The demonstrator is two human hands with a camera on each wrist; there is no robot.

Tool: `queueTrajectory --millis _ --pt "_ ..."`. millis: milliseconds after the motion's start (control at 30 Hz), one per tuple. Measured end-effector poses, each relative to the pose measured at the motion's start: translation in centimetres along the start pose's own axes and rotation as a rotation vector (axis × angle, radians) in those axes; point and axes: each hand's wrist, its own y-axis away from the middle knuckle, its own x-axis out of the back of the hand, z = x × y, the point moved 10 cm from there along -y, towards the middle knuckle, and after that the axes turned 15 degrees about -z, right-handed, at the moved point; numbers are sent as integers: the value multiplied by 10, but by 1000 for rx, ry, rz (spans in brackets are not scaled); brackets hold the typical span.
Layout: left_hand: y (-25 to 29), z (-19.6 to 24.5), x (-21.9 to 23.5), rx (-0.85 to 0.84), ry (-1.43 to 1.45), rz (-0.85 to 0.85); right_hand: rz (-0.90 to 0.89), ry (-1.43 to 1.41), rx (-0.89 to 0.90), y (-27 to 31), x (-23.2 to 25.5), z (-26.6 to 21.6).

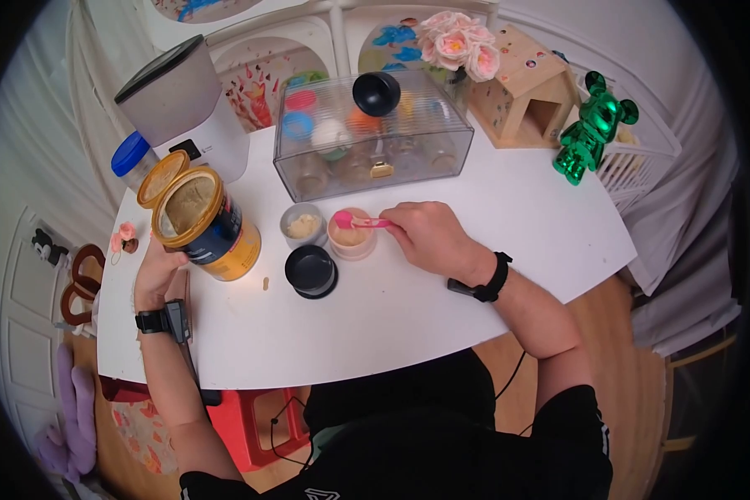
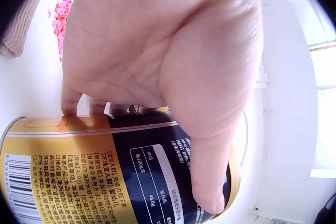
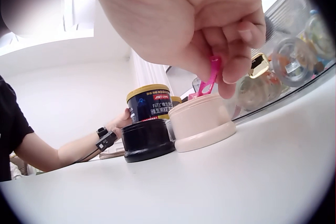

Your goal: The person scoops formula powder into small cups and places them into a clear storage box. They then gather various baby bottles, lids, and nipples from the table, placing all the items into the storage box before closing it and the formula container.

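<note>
My left hand (image 1: 160, 271) grips the side of a navy-and-gold powder can (image 1: 233, 242), its thumb reaching along the label in the left wrist view. The can's gold lid (image 1: 160, 177) is flipped back, and the inside of its open mouth shows. Between thumb and fingers, my right hand (image 1: 432, 236) pinches the handle of a pink scoop (image 1: 344, 219), whose bowl is over a pale pink cup (image 3: 202, 124) with powder in it. Left of that cup stands a grey cup (image 1: 292, 237) holding pale powder. A black cup (image 3: 148, 139) sits nearer the body.
Behind the cups is a clear-lidded storage box (image 1: 371, 162) of containers, with a black bowl-shaped piece (image 1: 377, 93) on top. A white appliance (image 1: 217, 137) and blue-capped jar (image 1: 132, 155) stand at back left. A wooden house (image 1: 517, 92) and green bear figure (image 1: 593, 133) stand right.
</note>
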Motion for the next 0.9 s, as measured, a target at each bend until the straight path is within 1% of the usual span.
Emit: queueTrajectory --millis 67,167,267,367,467,567,667,767,867,900 --pt "0 0 0 0 0 1 -25 6 -18 -1 -4 4" --pt "1 -2 2 -2 4 2 42 -53 2 0 3 3" --pt "1 -4 3 5 6 3 -2 -53 -8 -2 -3 6" --pt "0 -1 2 -8 1 7 19 -68 -24 -1 2 6" --pt "1 -1 2 -13 -5 11 -45 -48 -50 -3 -3 8" --pt "0 -1 1 -6 1 4 20 -63 -24 -1 3 6" --pt "0 0 0 -1 0 6 -36 -60 -48 -3 -3 10" --pt "-1 2 -1 -4 -11 2 6 -63 -30 -2 0 9" --pt "-2 5 -4 -15 1 0 -64 -41 -69 -4 -5 12" --pt "-2 4 -3 -16 3 0 -38 -55 -57 -3 -3 10"
